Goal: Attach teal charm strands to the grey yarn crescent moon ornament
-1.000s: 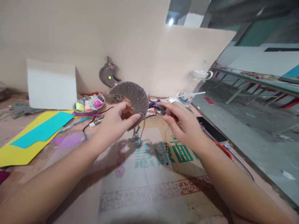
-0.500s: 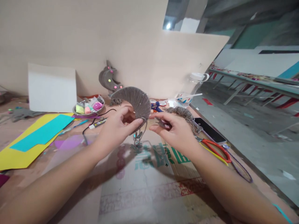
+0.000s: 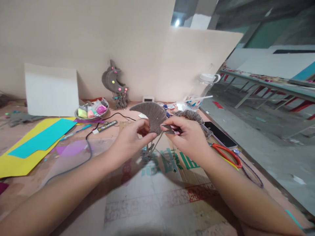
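Observation:
My left hand (image 3: 134,139) is closed around the lower part of a crescent moon wrapped in grey yarn (image 3: 154,114), thumb in front and fingers behind. Loose grey yarn strands (image 3: 149,149) hang below it over the printed cardboard. Beside the moon's right edge, my right hand (image 3: 188,132) pinches a small dark, pointed piece with pinkish marks (image 3: 171,130); its kind is unclear. The fingertips of that hand are close to the moon, and whether they touch it I cannot tell.
Behind stands a finished-looking grey moon ornament with coloured balls (image 3: 114,80). A bowl of clay packs (image 3: 92,111) is at left; grey yarn (image 3: 193,118), a phone (image 3: 220,134), orange-handled scissors (image 3: 227,154) and a water bottle (image 3: 200,90) are at right. A black cord (image 3: 90,150) crosses the table.
The yarn-wrapped moon and my left hand have moved slightly right and down, tilting the moon. My right hand has drawn closer to it, and the dark piece in its fingers shows more clearly.

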Demonstrator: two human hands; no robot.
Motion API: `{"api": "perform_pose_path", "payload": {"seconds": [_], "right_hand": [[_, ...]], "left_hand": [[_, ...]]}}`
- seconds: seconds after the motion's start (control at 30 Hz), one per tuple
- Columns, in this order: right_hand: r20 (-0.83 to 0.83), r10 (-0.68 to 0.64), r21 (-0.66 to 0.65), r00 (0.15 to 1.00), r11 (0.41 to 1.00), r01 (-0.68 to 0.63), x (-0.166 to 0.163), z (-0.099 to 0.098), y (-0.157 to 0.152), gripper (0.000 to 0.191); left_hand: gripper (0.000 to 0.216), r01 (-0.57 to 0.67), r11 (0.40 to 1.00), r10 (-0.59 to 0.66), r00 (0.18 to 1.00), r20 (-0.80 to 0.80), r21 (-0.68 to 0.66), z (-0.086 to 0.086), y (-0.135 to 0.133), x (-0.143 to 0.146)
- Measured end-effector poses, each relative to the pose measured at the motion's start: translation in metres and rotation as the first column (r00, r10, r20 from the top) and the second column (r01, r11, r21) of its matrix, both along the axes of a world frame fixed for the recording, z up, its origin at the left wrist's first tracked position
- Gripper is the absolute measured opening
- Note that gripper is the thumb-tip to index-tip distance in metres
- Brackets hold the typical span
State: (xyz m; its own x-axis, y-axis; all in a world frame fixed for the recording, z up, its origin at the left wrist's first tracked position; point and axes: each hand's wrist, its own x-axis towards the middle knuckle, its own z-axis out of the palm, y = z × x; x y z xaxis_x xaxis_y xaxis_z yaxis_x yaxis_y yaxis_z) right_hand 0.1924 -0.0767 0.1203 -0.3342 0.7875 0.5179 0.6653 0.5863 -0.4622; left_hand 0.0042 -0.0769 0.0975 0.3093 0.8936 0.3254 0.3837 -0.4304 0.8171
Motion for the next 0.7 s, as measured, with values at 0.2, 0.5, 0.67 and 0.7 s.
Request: {"api": "perform_pose_path", "payload": {"seconds": [0.2,0.5,0.67,0.7], "right_hand": [[-0.084,0.013,0.026,0.996,1.000,-0.011,-0.003,0.000,-0.001,0.010],[-0.016,0.026,-0.010,1.000,1.000,-0.027,0.005,0.010,-0.001,0.009],[0.055,0.067,-0.067,0.996,0.996,-0.063,0.008,0.006,0.006,0.011],[0.060,0.065,-0.064,0.996,0.996,-0.061,0.009,0.006,0.007,0.014]], "left_hand": [[0.013,0.009,1.000,-0.009,1.000,-0.013,0.010,-0.003,-0.003,0.003],[0.020,-0.070,0.997,0.069,0.997,0.034,0.043,0.002,0.003,-0.003],[0.019,-0.117,0.992,0.116,0.993,0.020,0.048,0.006,0.003,-0.005],[0.018,-0.122,0.991,0.121,0.992,0.022,0.046,0.007,0.003,-0.006]]}}
